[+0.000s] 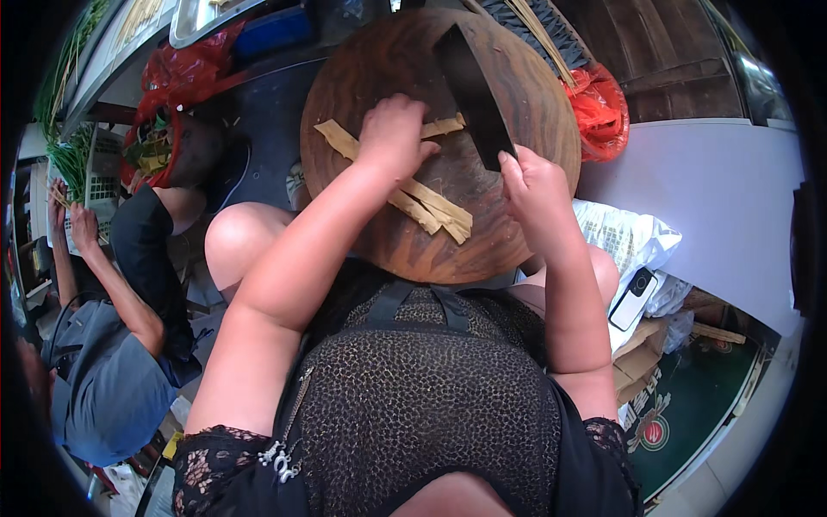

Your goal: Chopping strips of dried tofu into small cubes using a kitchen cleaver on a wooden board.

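A round wooden chopping block [543,84] stands before me at knee height. My right hand [536,187] grips the handle end of a dark, broad-bladed cleaver [475,97], whose blade slants up and left over the block's right half. My left hand [394,139] rests over several flat, yellowish-tan strips, partly hiding them; whether the fingers grip one, I cannot tell. One strip [336,139] sticks out to the left of this hand, and a short end [444,126] shows between it and the blade. More strips [439,210] lie below my left wrist, near the block's front.
Another person [110,375] sits at the left, handling green stalks [74,158]. A red bag [155,152] holding scraps stands between us. Right of the block are a red plastic bag [597,110], a pale panel [698,194] and a phone [634,298] on white bags.
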Demonstrator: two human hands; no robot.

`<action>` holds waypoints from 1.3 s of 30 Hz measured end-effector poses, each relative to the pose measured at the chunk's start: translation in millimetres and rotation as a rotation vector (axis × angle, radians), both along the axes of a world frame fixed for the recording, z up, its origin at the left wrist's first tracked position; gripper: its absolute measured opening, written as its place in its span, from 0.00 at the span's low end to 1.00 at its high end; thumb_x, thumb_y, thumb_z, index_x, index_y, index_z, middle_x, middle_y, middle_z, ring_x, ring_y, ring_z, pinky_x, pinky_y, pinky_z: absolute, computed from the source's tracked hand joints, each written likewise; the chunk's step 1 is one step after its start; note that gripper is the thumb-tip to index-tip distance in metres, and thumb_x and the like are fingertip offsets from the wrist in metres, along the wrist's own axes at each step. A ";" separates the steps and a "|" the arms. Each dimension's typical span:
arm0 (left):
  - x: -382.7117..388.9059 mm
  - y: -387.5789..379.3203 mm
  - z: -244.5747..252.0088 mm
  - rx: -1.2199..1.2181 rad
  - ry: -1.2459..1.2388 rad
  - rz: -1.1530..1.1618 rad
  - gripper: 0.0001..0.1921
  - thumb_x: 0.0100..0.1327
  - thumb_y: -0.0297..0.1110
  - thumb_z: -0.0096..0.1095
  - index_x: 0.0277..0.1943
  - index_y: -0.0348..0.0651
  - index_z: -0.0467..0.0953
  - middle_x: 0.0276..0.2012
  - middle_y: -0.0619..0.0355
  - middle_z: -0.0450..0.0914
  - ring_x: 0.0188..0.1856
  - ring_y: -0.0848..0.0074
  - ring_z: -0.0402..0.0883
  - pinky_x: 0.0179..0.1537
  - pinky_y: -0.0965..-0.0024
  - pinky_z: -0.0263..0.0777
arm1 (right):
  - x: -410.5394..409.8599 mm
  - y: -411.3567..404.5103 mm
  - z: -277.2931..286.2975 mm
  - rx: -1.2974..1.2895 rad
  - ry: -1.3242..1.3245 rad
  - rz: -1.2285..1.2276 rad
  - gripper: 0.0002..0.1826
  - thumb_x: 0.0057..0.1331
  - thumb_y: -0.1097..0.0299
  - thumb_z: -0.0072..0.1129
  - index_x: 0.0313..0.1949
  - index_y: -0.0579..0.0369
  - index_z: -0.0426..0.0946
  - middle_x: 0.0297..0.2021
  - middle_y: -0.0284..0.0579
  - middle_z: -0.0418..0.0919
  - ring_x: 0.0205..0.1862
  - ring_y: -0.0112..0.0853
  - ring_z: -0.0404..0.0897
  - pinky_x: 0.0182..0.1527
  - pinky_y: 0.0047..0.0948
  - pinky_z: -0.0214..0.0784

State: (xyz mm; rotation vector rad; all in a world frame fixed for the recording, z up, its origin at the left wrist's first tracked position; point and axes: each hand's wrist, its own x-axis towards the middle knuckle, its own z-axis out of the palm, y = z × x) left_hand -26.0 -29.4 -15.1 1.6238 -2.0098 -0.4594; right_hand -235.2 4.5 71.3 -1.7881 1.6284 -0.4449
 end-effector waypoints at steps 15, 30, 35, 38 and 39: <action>37.0 6.0 -4.7 0.180 0.005 -0.039 0.10 0.54 0.33 0.69 0.38 0.38 0.84 0.35 0.46 0.81 0.43 0.53 0.80 0.46 0.56 0.74 | 28.1 -2.6 13.2 -0.104 -0.047 0.067 0.14 0.71 0.65 0.48 0.35 0.64 0.76 0.28 0.65 0.78 0.35 0.59 0.78 0.40 0.52 0.71; 34.1 3.9 -7.7 0.161 -0.014 -0.055 0.11 0.52 0.31 0.70 0.39 0.38 0.84 0.36 0.46 0.82 0.43 0.54 0.81 0.47 0.57 0.74 | 11.4 -4.8 -8.4 -0.077 0.203 0.124 0.14 0.70 0.65 0.48 0.35 0.63 0.77 0.28 0.62 0.79 0.35 0.58 0.78 0.40 0.52 0.71; 45.6 2.4 -9.4 0.179 0.029 -0.023 0.12 0.52 0.30 0.70 0.40 0.37 0.84 0.36 0.46 0.82 0.43 0.54 0.81 0.47 0.58 0.75 | -13.5 11.7 -6.1 -0.078 0.236 0.261 0.14 0.71 0.64 0.48 0.36 0.63 0.77 0.29 0.64 0.78 0.36 0.58 0.78 0.41 0.52 0.70; 40.1 -0.8 -12.1 0.185 0.059 -0.074 0.12 0.53 0.31 0.71 0.40 0.37 0.84 0.36 0.46 0.82 0.43 0.55 0.81 0.46 0.58 0.75 | -19.8 18.9 -3.1 0.148 0.122 0.020 0.13 0.71 0.65 0.49 0.39 0.62 0.77 0.31 0.64 0.77 0.37 0.57 0.78 0.41 0.50 0.70; 35.1 -0.7 -12.8 0.180 0.083 -0.087 0.12 0.53 0.31 0.71 0.40 0.37 0.84 0.36 0.46 0.81 0.42 0.55 0.81 0.46 0.58 0.75 | -17.6 19.5 -0.2 0.089 0.100 0.022 0.12 0.71 0.65 0.49 0.40 0.62 0.76 0.31 0.63 0.77 0.37 0.57 0.78 0.41 0.49 0.69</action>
